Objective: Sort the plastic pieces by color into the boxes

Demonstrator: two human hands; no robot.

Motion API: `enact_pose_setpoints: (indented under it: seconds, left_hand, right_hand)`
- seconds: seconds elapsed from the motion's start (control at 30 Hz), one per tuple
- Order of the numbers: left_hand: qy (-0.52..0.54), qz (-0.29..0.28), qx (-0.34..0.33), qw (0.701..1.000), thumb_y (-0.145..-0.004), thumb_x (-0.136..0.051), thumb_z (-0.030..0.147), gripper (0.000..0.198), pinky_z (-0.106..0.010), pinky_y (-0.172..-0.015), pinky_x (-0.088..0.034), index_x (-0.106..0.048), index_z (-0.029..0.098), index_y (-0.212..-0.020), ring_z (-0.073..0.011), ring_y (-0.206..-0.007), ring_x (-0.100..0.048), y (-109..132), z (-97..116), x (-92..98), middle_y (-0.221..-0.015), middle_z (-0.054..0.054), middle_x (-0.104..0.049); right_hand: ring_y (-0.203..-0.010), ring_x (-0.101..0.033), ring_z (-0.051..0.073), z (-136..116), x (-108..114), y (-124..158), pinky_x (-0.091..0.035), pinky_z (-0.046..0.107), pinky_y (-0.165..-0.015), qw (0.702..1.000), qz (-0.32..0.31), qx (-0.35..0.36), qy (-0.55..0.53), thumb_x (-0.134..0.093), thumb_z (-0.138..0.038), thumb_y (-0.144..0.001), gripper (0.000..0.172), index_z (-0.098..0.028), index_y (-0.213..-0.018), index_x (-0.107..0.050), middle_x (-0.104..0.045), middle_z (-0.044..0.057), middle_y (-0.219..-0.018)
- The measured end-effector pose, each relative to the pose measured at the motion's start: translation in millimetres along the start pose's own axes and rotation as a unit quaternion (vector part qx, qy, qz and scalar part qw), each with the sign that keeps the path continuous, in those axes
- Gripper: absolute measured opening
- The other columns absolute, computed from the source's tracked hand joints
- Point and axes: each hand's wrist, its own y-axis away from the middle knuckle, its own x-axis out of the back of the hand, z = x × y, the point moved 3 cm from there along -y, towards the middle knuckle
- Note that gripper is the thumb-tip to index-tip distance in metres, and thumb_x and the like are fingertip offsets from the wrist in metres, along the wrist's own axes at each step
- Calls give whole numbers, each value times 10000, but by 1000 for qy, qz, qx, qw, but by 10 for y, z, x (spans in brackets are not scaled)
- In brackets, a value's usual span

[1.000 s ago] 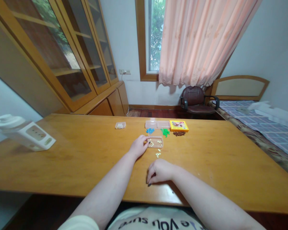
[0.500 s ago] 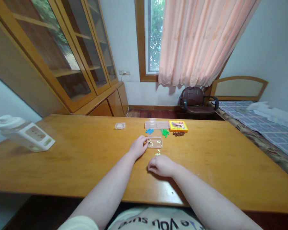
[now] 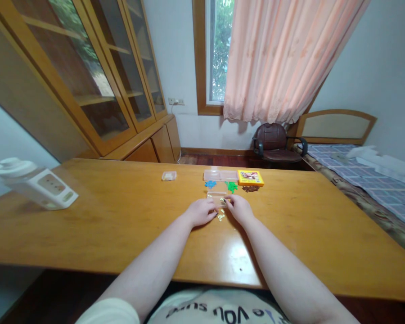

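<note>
A small clear plastic box [image 3: 217,194] holding a few pale yellow pieces lies in front of me. My right hand [image 3: 240,209] reaches to its right side, thumb and forefinger pinched together over the pieces there; whatever they hold is too small to make out. My left hand [image 3: 201,212] is at the box's near left corner, its fingers curved and slightly apart, the tips beside a little group of loose pale yellow pieces [image 3: 220,217] on the table. Behind the box are piles of blue pieces [image 3: 210,184], green pieces [image 3: 232,186] and brown pieces [image 3: 250,189].
A long clear tray [image 3: 221,175] and a yellow printed box [image 3: 250,177] stand behind the piles. Further left is a small clear container [image 3: 169,176]. A white bottle [image 3: 35,183] is at the far left of the wooden table [image 3: 121,216]. Beyond are a chair and a bed.
My right hand has moved forward from the near table to the box's right side. My left hand has drawn back from the box's left edge toward the loose yellow pieces.
</note>
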Motion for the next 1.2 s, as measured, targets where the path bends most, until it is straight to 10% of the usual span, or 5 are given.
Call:
enact_pose_setpoints:
  seconds: [0.63,1.2]
  left_hand:
    - [-10,-48,-55,997,-816,-544,274,161,-257,-708,-451,-703,263,-837,-156,-779,-600,40,99,-10,-828,-21,-662]
    - [-10,37,30,999,-846,-519,251,156,-254,-725,-460,-672,222,-854,-151,-787,-586,12,-23,46,-841,-30,-628]
  right_hand:
    - [-865,-625,173,-197,140,215,-384,237,-695,988,-122,72,68,-450,-312,-893,257,-218,-922,-688,-709,56,-945]
    - [-718,-607,151,-221,133,263,-370,229,-626,976,-164,131,51,-531,-322,-833,208,-230,-870,-714,-710,27,-804]
